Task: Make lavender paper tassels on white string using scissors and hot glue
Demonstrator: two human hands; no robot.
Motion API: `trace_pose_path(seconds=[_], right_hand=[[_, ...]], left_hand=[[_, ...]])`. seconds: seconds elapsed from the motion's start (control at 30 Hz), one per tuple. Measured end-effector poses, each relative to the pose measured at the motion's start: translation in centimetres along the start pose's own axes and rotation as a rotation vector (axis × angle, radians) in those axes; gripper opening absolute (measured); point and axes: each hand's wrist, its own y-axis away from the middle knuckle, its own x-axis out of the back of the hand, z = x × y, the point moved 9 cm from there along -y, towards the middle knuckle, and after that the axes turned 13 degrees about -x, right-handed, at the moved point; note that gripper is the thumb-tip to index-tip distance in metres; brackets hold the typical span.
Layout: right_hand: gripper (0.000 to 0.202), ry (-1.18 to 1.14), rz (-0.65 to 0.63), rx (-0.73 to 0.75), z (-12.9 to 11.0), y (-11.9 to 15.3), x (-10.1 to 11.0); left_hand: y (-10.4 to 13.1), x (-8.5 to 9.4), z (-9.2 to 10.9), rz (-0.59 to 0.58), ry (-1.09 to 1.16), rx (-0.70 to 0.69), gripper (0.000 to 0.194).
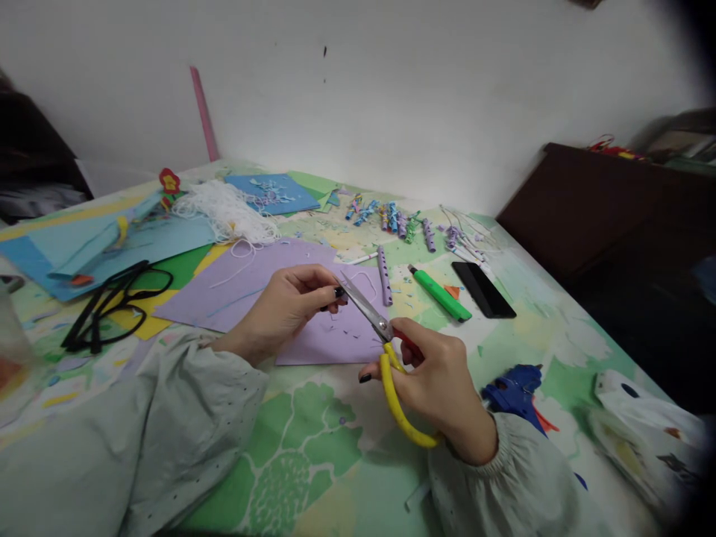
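Observation:
My right hand [439, 373] grips scissors [366, 304] with yellow and red handles, their blades pointing up and left. At the blade tips, my left hand [294, 302] is closed in a pinch. What its fingers hold is too small to make out. A short curve of white string [366, 280] shows just beyond the blades; whether it reaches the left fingers I cannot tell. Beneath both lies purple paper [330, 343] with small dark scraps on it. Just past the scissors is a purple paper tube [384, 276] with a row of holes.
A green utility knife [440, 294] and a black phone [484, 289] lie to the right, a blue glue gun [513, 389] nearer. Black glasses [120, 306] rest at left. Behind are a heap of white string [224, 211] and several small decorated paper rolls [392, 218].

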Motion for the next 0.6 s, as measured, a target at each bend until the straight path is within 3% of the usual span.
trace_pose_path(seconds=[0.6], right_hand=[[0.018, 0.012, -0.029, 0.009, -0.17, 0.07, -0.08]], left_hand=[[-0.63, 0.69, 0.32, -0.082, -0.185, -0.022, 0.009]])
